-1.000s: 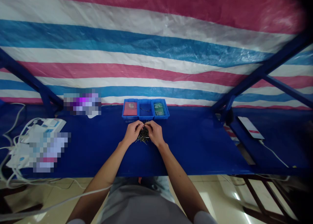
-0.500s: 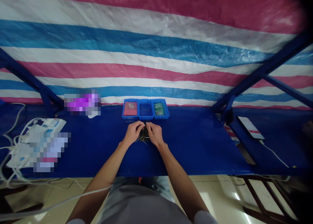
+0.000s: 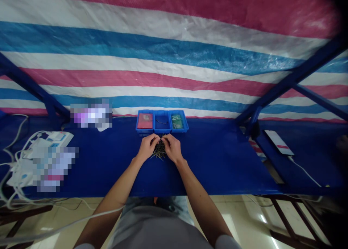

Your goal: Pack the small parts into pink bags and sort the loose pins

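Observation:
My left hand (image 3: 148, 146) and my right hand (image 3: 173, 147) meet over a small pile of thin dark and brassy pieces (image 3: 159, 152), which look like screws. On both hands the thumb and fingers are pinched together, and the fingertips almost touch. Whatever they hold is too small to make out. Just beyond the hands stands a row of blue bins: the left bin (image 3: 137, 129) holds a flat red packet (image 3: 145, 123), the middle bin (image 3: 162, 130) a thin dark piece (image 3: 162, 123), and the right bin (image 3: 186, 128) green-and-clear packets (image 3: 177, 122).
The blue table (image 3: 217, 158) runs up to a striped plastic sheet (image 3: 168, 64). To the left lie a white power strip (image 3: 63, 137) with tangled cables and blurred-out items. A phone (image 3: 279, 142) on a cable lies at the right. Blue frame bars (image 3: 288, 80) slant on both sides.
My right hand's fingertips have shifted slightly towards the left hand and bent in more. The left hand, the pile and the bins stay where they were.

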Available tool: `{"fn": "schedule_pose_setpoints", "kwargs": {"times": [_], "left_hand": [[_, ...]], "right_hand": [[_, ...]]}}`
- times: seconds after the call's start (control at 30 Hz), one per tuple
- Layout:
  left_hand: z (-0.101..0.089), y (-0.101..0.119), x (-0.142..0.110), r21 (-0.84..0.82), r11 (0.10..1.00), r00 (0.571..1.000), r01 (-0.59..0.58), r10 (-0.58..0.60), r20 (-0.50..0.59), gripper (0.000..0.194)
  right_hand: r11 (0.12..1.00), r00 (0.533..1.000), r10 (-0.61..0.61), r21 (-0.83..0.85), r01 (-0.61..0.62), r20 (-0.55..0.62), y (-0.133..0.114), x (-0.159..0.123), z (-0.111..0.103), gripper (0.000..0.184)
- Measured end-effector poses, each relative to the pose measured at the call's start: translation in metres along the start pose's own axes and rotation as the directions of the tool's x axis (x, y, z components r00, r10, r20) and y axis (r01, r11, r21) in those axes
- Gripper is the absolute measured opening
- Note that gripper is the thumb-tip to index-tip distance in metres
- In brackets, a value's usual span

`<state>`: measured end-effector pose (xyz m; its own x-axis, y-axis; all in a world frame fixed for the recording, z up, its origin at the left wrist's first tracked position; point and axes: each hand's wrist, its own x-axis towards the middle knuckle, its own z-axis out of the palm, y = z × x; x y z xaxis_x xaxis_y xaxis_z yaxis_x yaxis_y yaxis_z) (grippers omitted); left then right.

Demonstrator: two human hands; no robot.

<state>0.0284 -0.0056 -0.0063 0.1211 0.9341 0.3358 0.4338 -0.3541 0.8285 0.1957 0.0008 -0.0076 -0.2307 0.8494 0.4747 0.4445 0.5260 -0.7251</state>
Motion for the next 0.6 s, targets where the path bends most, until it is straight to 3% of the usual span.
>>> {"fn": "schedule_pose_setpoints", "kwargs": {"times": [0.4,0.6], "left_hand": [[0.0012,-0.0003,0.0006,0.008,1.0,1.0,-0.02,0.02,-0.003,0.027],[0.0014,0.0008,0.0012,0.018,1.0,1.0,-0.021,0.021,0.002,0.027]], "right_hand": [[0.989,0.999,0.054,-0.141,-0.053,0.002,0.0022,-0.0014,0.0045,0.045],[0.988,0.996,0.084,-0.131,-0.086,-0.02,0.0027,-0.0004,0.0048,0.05]]}}
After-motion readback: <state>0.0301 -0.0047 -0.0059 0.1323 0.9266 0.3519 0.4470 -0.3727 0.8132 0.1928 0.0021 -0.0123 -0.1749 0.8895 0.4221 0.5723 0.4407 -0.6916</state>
